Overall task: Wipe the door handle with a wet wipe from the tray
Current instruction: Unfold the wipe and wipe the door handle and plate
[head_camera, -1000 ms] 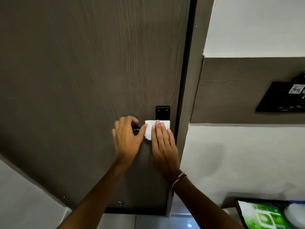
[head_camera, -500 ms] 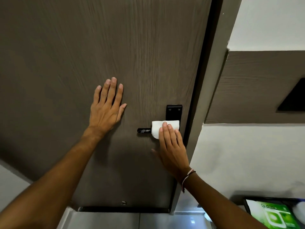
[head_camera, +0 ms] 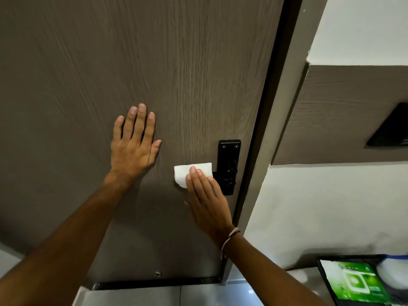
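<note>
R hand (head_camera: 206,202) lies flat, fingers straight, pressing the wet wipe (head_camera: 189,174) over the door handle (head_camera: 215,174). Since 0.5 s ago the wipe slid away from the black lock plate (head_camera: 229,166) toward the lever's free end, which it now covers; plate fully exposed. L hand (head_camera: 134,142) open, palm flat on the door (head_camera: 110,62), holding nothing, same spot as before. Tray (head_camera: 326,281) w/ green pack sits at bottom R corner of view.
</note>
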Demonstrator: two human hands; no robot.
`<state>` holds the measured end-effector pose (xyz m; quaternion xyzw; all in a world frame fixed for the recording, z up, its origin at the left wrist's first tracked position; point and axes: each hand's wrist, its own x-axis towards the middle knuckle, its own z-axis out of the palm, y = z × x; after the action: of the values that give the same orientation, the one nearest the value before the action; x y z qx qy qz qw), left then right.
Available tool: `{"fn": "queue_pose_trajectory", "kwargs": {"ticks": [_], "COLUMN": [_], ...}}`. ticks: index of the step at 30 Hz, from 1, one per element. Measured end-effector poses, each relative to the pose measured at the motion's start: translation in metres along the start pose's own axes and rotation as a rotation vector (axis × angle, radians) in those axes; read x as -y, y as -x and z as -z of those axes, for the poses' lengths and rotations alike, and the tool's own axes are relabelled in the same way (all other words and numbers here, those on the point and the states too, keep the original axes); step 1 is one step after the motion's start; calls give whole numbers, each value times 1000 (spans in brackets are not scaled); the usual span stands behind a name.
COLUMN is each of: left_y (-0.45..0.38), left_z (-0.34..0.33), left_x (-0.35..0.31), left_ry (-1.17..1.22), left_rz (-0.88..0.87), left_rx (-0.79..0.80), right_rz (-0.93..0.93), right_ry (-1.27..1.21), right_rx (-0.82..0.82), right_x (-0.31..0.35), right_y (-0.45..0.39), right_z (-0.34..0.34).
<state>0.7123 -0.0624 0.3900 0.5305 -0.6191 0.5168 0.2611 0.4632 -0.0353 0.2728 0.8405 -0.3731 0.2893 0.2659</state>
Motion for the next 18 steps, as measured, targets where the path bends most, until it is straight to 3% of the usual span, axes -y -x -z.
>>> {"fn": "queue_pose_trajectory", "kwargs": {"ticks": [8,18], "left_y": [3,6], "left_z": [0,-4], "left_x": [-8,-5], "left_ry": [27,43], "left_rz": [53,39], "left_rx": [-2,-33], "right_rz": [-115,-41], "right_ry": [87,-48], "right_rx": [10,-39], "right_x": [-54,20], "right_y": [25,-26], "right_z": [11,1]}}
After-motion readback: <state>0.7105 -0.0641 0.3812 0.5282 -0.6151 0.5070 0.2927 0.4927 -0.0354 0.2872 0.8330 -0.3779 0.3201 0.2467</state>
